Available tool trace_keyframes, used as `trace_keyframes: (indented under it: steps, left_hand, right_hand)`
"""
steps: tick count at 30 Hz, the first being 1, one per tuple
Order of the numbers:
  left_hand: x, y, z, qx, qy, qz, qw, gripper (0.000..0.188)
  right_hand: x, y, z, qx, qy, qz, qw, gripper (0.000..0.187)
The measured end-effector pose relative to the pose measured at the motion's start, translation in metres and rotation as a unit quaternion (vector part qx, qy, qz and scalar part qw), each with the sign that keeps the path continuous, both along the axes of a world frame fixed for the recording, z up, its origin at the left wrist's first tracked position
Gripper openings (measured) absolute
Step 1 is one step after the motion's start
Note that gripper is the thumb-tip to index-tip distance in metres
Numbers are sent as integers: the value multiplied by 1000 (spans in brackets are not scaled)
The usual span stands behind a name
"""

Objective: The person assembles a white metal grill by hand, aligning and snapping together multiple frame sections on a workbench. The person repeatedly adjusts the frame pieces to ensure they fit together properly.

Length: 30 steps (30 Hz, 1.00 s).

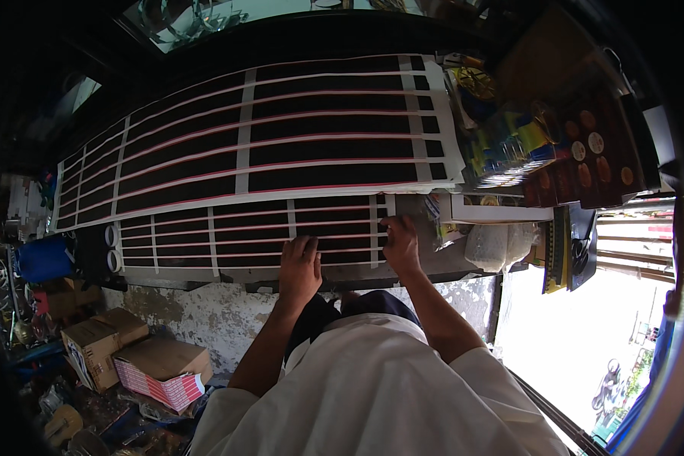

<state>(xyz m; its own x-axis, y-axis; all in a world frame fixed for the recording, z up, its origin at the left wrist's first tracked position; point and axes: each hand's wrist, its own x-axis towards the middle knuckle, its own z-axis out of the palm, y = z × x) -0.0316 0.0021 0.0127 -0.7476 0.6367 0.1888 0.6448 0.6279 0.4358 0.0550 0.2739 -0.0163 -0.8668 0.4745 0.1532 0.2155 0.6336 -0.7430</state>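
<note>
In front of me lies a long printed sheet (pixel 251 228) with dark panels, white and red lines running lengthwise and grey bands across. My left hand (pixel 301 267) rests at its near edge, fingers curled down and held together; what is under the fingertips is hidden. Near the sheet's right end, by a grey band, my right hand (pixel 402 242) touches the surface with bent fingers, the index finger and thumb apart. Beyond them, a larger stack of similar sheets (pixel 182 161) spreads across the table, its near edge overlapping the far side of the sheet under my hands.
Two white rolls (pixel 112 248) stand at the sheet's left end. A bubble-wrapped bundle (pixel 498 247) and a white box (pixel 501 210) are to the right, with brown boxes (pixel 585 163) behind. Cardboard boxes (pixel 163 357) sit low at the left, beside a peeling wall (pixel 232 315).
</note>
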Motion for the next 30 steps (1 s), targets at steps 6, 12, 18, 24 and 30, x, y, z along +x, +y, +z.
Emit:
trace_keyframes:
  steps: [6, 12, 18, 24, 30]
  left_hand:
    - [0, 0, 0, -2, -9, 0, 1000, 37]
    - [-9, 9, -7, 14, 13, 19, 1000, 34]
    - [-24, 18, -15, -25, 3, 44, 999, 37]
    - [-43, 10, -17, -18, 8, -2, 1000, 43]
    - [-40, 22, -12, 19, 13, -20, 1000, 40]
  right_hand:
    - [-1, 2, 1, 8, 7, 18, 1000, 36]
    - [-1, 1, -6, -43, 6, -35, 998, 30]
    - [1, 6, -12, -27, 11, -15, 999, 29]
    - [1, 5, -15, -17, 20, -20, 999, 31]
    - [3, 7, -10, -21, 27, -9, 999, 35]
